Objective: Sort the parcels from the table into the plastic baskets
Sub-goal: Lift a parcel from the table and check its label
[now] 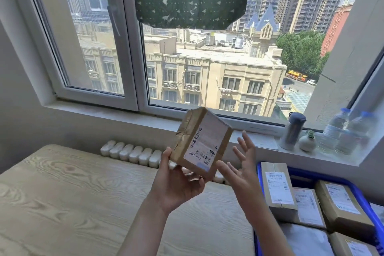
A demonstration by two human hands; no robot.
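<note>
We have the left hand (pixel 176 185) up in front of us, forearm rising from the bottom edge and palm turned upward. It grips a brown cardboard parcel (pixel 204 143) from below. The thumb runs up the parcel's left side and the curled fingers cup its lower corner. The parcel is in the air above the far part of the wooden table (pixel 72 193), level with the window sill (pixel 145 118). It is tilted, its top leaning right, and its white shipping label with barcodes faces us.

Over on the right, the right hand (pixel 243 168) is lifted just beside the parcel, palm facing it. Its fingers are straight and fanned apart, pointing up, and the thumb reaches toward the parcel's lower right edge. We cannot tell whether the thumb tip touches the cardboard; the fingers stand clear of it. This hand holds nothing.

Below the right forearm sits the blue plastic basket (pixel 258 172), beside the table's right end. It already holds several labelled cardboard parcels (pixel 342 203), one of them standing on end (pixel 279 187) against the left wall.

On the sill at right we see a metal flask (pixel 293 131), a small round vase (pixel 307 141) and clear water bottles (pixel 336 131). A white radiator (pixel 133 153) sits behind the table.
</note>
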